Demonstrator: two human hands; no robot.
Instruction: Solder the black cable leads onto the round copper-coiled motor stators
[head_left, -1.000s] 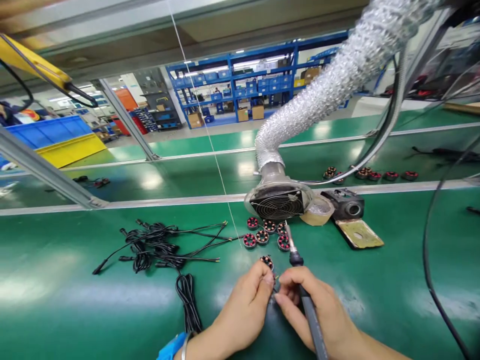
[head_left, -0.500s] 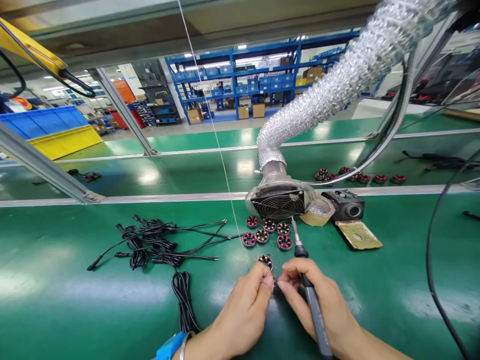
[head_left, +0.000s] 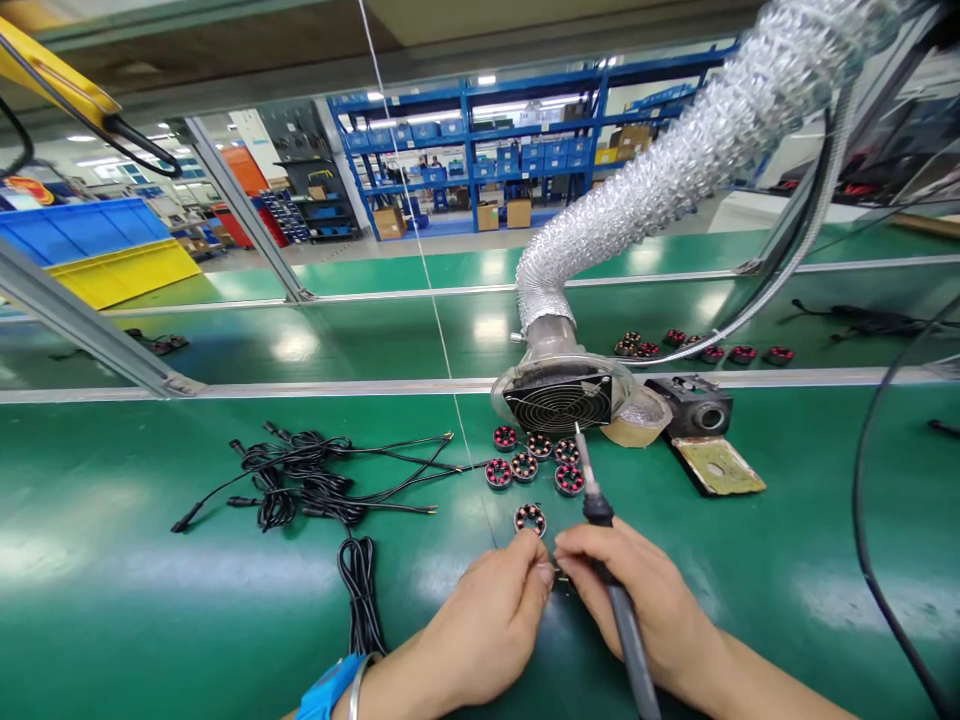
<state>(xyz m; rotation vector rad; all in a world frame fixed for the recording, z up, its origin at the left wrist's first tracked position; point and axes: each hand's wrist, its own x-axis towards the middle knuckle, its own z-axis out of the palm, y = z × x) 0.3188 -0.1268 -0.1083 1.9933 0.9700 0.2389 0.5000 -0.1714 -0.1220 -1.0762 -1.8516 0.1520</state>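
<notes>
Left hand: your left hand (head_left: pixel 487 625) has thumb and forefinger pinched narrow, tip to tip with the other hand; what sits between them is too small to tell, perhaps a wire end.
Right hand: your right hand (head_left: pixel 637 605) grips the soldering iron (head_left: pixel 604 545), forefinger and thumb meeting the left fingertips.
Soldering iron: dark handle running back across your palm, thin metal tip pointing up and away toward the fan.
Nearest coil: a round coil ring (head_left: pixel 530 519), black with red and copper windings, flat on the green mat (head_left: pixel 150 600) just beyond your fingertips, not touching them.
Other coils: five more (head_left: pixel 534 458) clustered before the fan (head_left: pixel 559 402).
Cables: black cables (head_left: pixel 315 485) lie to your left.
</notes>
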